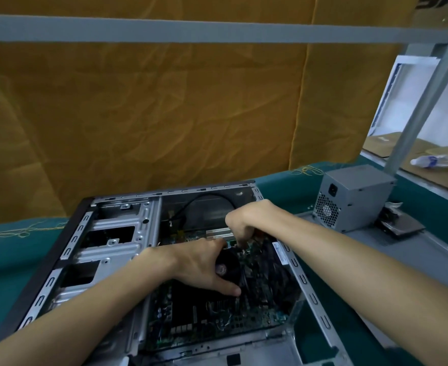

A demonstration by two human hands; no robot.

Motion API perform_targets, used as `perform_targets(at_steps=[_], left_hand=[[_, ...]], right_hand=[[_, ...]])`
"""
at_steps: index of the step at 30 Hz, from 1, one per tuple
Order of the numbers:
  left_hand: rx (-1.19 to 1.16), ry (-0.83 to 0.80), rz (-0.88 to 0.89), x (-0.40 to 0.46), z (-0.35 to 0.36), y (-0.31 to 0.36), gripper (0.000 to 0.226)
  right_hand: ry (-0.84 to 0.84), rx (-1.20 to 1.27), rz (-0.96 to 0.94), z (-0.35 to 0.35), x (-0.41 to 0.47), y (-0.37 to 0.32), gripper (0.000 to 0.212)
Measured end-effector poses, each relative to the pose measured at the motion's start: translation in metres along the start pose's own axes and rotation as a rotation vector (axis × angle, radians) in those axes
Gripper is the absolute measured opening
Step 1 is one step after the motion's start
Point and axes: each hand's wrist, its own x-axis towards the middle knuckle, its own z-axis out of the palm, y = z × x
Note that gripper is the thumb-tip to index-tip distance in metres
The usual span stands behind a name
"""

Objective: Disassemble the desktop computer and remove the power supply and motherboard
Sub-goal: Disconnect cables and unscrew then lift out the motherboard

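An open desktop case (106, 233) lies on its side on the green table cover, with the motherboard (217, 315) inside it. My left hand (199, 265) grips the black CPU fan (230, 265), thumb spread toward the board. My right hand (244, 223) reaches down with curled fingers and pinches something small at the board's far edge, just beyond the fan; what it holds is hidden. The grey power supply (349, 199) stands outside the case at the right, on a grey panel.
A dark drive (399, 224) lies by the power supply on the grey side panel (415, 249). A black cable (204, 198) loops inside the case's far end. A plastic bottle (428, 161) and cardboard lie at the far right. A brown tarp hangs behind.
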Motion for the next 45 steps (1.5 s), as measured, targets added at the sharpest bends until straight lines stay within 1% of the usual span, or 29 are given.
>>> perform_targets(at_steps=[4,8,12,15,19,23,27,30,33,36,42,45], left_hand=[[0.017,0.019,0.021,0.0,0.001,0.0,0.071],[0.028,0.033,0.025,-0.001,0.0,0.001,0.068],[0.018,0.039,0.025,-0.001,0.001,0.002,0.065],[0.037,0.04,0.02,-0.001,0.001,0.002,0.066],[0.043,0.038,0.015,0.0,0.001,0.0,0.07],[0.048,0.037,0.005,0.001,0.002,0.0,0.069],[0.045,0.038,0.0,0.0,0.0,0.001,0.067],[0.046,0.034,-0.003,-0.001,0.001,0.002,0.066],[0.053,0.032,-0.007,-0.003,-0.001,0.004,0.065],[0.067,0.031,-0.023,-0.004,-0.001,0.006,0.068],[0.04,0.021,-0.025,-0.005,-0.003,0.006,0.077],[0.046,0.025,-0.024,-0.005,-0.002,0.006,0.073]], right_hand=[[-0.046,-0.055,0.014,0.001,0.01,-0.003,0.025],[-0.076,-0.075,0.012,0.003,0.015,-0.004,0.03],[-0.129,-0.061,0.024,0.004,0.017,-0.002,0.02],[-0.122,-0.06,0.021,0.006,0.018,-0.002,0.021],[-0.063,-0.085,0.02,0.009,0.02,-0.005,0.019],[-0.077,-0.067,0.009,0.009,0.019,-0.002,0.026],[-0.071,-0.041,0.028,0.009,0.02,-0.002,0.02],[-0.102,-0.026,0.031,0.01,0.019,-0.003,0.013],[-0.135,-0.015,0.024,0.009,0.019,-0.002,0.017],[-0.157,0.001,0.019,0.008,0.021,0.0,0.016],[-0.078,-0.036,0.025,0.012,0.028,-0.003,0.021],[-0.093,-0.032,0.014,0.011,0.027,-0.001,0.021]])
